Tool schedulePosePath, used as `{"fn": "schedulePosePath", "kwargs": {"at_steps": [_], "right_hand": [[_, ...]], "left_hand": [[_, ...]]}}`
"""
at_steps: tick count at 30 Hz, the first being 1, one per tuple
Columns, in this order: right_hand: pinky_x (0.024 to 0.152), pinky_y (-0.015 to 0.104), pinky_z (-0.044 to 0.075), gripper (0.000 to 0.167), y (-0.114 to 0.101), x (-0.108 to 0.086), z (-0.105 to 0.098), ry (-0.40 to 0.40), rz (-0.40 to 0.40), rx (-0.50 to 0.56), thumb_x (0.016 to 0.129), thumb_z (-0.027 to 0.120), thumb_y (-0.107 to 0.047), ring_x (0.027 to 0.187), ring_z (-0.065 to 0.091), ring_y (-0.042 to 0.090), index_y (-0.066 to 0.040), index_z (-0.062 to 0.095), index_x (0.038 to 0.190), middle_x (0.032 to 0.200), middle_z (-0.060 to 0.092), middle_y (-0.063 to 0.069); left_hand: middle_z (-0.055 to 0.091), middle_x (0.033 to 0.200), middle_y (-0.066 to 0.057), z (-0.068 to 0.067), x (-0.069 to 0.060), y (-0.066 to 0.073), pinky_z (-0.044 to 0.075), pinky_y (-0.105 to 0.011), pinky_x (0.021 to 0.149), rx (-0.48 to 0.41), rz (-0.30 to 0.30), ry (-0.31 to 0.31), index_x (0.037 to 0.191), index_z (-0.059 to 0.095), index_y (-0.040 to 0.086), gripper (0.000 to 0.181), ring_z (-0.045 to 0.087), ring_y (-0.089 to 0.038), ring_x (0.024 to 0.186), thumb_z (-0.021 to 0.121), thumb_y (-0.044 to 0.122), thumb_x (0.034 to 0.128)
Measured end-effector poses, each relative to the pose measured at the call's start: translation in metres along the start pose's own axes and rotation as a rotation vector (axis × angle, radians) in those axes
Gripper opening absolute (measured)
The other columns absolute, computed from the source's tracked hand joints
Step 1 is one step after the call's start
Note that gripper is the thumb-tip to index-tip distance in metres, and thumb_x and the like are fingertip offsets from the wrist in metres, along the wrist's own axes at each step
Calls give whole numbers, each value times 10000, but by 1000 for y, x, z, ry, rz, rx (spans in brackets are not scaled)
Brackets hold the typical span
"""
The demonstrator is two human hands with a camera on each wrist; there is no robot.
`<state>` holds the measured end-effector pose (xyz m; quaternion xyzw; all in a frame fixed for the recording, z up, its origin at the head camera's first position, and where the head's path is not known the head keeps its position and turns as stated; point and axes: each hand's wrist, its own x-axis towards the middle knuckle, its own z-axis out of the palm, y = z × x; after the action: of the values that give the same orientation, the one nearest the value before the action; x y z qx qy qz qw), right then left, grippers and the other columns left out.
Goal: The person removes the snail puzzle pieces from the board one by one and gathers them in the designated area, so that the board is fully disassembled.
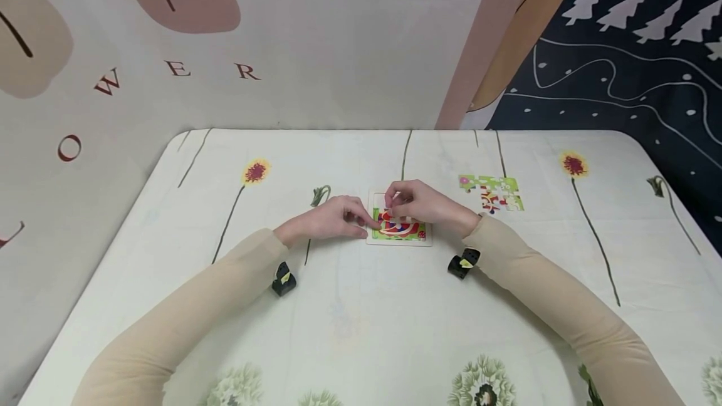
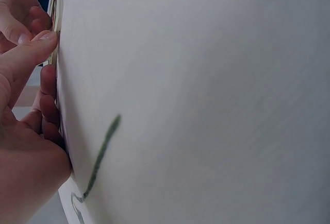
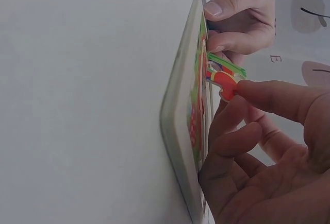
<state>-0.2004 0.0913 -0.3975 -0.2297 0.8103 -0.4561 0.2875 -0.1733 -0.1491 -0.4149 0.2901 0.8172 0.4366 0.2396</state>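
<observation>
A square puzzle tray [image 1: 399,244] lies on the table, its lower part filled with red and green pieces. The right hand [image 1: 425,203] is over its upper right; in the right wrist view, the thumb and a finger of the right hand [image 3: 278,147] pinch a red piece [image 3: 225,82] tilted up from the tray [image 3: 178,80]. A green-edged piece [image 3: 234,68] stands tilted beside it. The left hand [image 1: 338,218] lies at the tray's left edge, its index finger extended onto the pieces. In the left wrist view, the left hand [image 2: 26,116] rests its curled fingers against the table.
Several joined and loose puzzle pieces [image 1: 510,185] lie to the right of the tray, beyond the right forearm. The tablecloth [image 1: 350,306] has printed flowers. A wall with printed letters stands behind the table, and a dark tree-patterned cloth [image 1: 615,80] hangs at the back right.
</observation>
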Motion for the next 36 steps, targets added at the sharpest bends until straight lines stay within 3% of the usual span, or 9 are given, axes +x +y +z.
{"fn": "schedulePosePath", "kwargs": {"at_steps": [7,12,17,36], "right_hand": [[668,283,417,74,5,1,-3,-8,-20,13,963,614,-25,754,543,155,1,626,1031,900,674,81],[605,258,393,87,2,0,-4,23,12,18,966,621,-32,708,519,158,-1,640,1045,885,671,68],[642,276,434,107,-2,-2,-7,80,47,20,974,620,-46,802,566,195,-25,644,1076,964,690,95],[722,319,428,111,9,-15,-28,115,75,11,985,650,-107,849,570,212,-25,640,1060,957,720,74]], "left_hand": [[656,946,-13,0,-1,1,398,-315,844,4,-6,0,1126,785,2,238,516,-168,913,754,-9,891],[659,945,-10,0,0,2,396,-311,845,4,-5,-1,1125,785,2,235,513,-158,909,753,-6,892],[661,946,-15,0,0,1,385,-310,840,6,-2,2,1124,783,-2,234,506,-159,903,754,-9,892],[659,956,-20,1,-1,1,405,-314,856,22,-24,6,1136,784,11,243,515,-169,918,756,0,895]]}}
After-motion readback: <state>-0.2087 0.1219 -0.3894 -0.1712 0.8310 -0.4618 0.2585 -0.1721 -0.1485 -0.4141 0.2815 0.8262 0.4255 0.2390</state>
